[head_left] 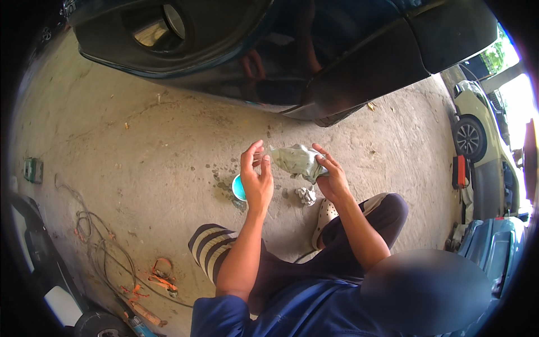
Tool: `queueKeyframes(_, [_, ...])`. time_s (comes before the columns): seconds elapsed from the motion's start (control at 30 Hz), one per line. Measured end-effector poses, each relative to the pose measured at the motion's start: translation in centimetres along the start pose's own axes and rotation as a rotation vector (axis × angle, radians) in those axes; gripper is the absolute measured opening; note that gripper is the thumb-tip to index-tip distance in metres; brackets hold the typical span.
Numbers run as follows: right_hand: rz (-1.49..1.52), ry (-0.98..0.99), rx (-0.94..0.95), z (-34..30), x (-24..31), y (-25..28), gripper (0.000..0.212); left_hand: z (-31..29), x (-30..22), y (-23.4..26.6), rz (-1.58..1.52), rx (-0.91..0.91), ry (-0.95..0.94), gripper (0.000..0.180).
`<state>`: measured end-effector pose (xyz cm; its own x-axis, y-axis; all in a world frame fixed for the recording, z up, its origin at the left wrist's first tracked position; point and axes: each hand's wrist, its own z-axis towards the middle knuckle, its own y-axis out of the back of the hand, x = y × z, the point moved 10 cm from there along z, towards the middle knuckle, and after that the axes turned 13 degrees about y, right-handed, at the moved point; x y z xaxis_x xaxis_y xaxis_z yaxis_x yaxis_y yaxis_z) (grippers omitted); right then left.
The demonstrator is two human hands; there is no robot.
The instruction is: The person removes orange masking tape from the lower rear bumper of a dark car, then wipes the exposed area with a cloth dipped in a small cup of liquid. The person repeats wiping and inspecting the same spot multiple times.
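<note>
A damp-looking grey-green cloth (300, 162) hangs in front of me above the floor, bunched at its right end. My right hand (333, 178) grips that end between thumb and fingers. Close to the cloth's blurred left end, my left hand (257, 181) is raised with fingers curved and thumb apart; whether it touches the cloth is hard to tell. Below and left of it stands a small round tub (240, 188) with turquoise inside, partly hidden by my left wrist. A crumpled grey-white wad (306, 195) lies on the floor under the cloth.
A dark car bumper (359, 84) spans the far side, just beyond my hands. Coiled cables (101, 241) and orange straps (163, 275) lie on the concrete at left, near a green box (33, 170). A light-coloured car (477, 123) stands at right. Wet spots surround the tub.
</note>
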<state>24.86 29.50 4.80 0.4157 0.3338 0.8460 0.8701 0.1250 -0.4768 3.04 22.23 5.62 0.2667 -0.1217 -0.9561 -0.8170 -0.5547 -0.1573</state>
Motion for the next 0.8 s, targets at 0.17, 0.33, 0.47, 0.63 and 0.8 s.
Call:
queueKeyframes(0.17, [-0.129,0.119,0.202,-0.3,1.5,-2.4,0.058,-1.5,-1.7,-3.9,0.254,0.15,-0.176,0.047])
queueKeyframes(0.33, [-0.184,0.137,0.134,-0.7,1.7,-2.3,0.062,-1.4,1.5,-5.9,0.098,0.396,0.078,0.045])
queueKeyframes(0.47, [-0.034,0.068,0.088,-1.7,0.2,-2.5,0.056,-1.1,1.9,-5.6,-0.05,0.365,0.189,0.022])
queueKeyframes(0.63, [-0.285,-0.116,0.017,-3.3,-1.4,-1.6,0.049,-2.5,-5.6,-5.0,0.293,0.134,-0.506,0.024])
queueKeyframes(0.8, [-0.293,-0.001,0.056,-2.8,0.4,-1.9,0.04,-0.7,-2.8,-5.0,0.06,0.352,-0.2,0.022])
